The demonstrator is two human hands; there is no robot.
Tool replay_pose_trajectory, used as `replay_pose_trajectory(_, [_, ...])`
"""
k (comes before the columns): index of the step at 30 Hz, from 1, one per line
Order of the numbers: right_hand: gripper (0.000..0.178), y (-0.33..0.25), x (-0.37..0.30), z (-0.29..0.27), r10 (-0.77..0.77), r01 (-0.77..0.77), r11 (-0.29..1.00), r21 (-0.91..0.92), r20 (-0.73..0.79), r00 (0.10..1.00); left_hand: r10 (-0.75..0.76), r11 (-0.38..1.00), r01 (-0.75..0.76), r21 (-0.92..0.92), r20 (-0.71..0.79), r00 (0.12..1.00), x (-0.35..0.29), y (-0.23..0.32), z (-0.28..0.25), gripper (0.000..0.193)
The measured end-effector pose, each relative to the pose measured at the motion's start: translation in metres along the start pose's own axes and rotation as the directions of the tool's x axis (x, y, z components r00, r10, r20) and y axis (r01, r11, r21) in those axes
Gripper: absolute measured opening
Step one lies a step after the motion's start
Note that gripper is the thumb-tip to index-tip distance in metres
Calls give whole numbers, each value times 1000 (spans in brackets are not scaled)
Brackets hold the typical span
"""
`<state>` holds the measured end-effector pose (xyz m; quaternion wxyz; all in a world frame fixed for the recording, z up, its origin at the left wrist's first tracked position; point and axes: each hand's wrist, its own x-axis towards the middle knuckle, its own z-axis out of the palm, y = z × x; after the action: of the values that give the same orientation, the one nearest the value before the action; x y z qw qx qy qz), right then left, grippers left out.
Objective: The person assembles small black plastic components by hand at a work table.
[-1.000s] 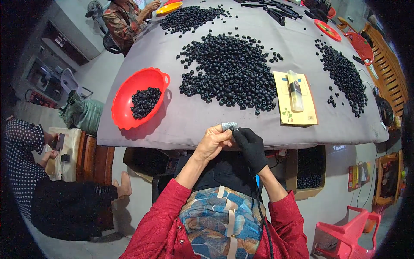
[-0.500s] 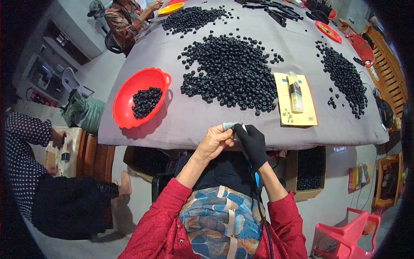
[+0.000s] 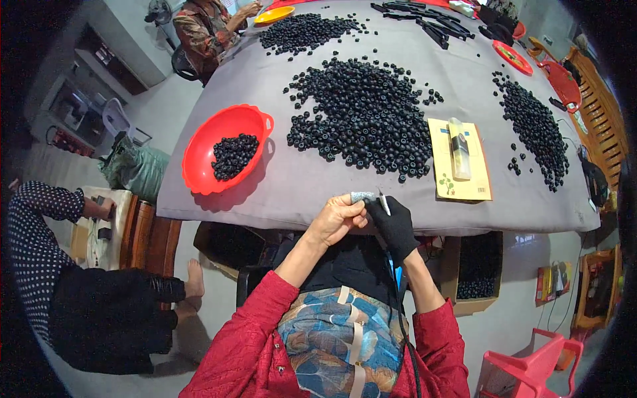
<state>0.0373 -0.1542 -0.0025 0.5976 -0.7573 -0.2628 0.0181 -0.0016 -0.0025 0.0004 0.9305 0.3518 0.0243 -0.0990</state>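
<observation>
At the table's near edge, my left hand [image 3: 337,219] is bare and closed, thumb pressed to the fingers. A silvery-grey wrap [image 3: 361,197] covers its index fingertip; whatever the pinch holds is hidden. Just right of it, my right hand [image 3: 398,229] wears a black glove and is closed around a slim, pale, pointed tool [image 3: 384,203], whose tip points up. A dark cable [image 3: 403,325] runs down from near that hand over my patterned apron. Beyond both hands lies a large pile of small round black pieces [image 3: 365,119], many with a hole or recess.
Left of the pile sits a red scalloped bowl [image 3: 196,162] partly filled with black pieces. On the right, a yellow booklet [image 3: 481,172] carries a clear plastic case [image 3: 460,159]. Other people work at left. Cardboard boxes [image 3: 479,305] stand below the table, a pink stool [image 3: 531,365] lower right.
My right hand has drawn slightly right and down from the left fingertips, and the tool's tip now shows. The whole view has shifted a little. The seated person's hand at left has moved.
</observation>
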Motion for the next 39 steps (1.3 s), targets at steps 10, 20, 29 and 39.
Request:
replay_pose_trajectory(10, [17, -7, -1, -3, 128, -123, 987, -102, 45, 991, -7, 999, 12, 52, -89, 996, -5, -1, 5, 8])
replay_pose_trajectory(20, [23, -2, -5, 7, 132, -132, 991, 10, -53, 990, 610, 700, -311, 643, -311, 729, -50, 111, 4, 16])
replay_pose_trajectory(29, [22, -37, -1, 11, 429, -423, 900, 106, -39, 902, 839, 360, 25, 933, -335, 430, -70, 213, -84, 23])
replay_pose_trajectory(39, [19, -27, -6, 14, 388, -372, 918, 135, -119, 914, 723, 450, -197, 871, -226, 653, -75, 160, -36, 21])
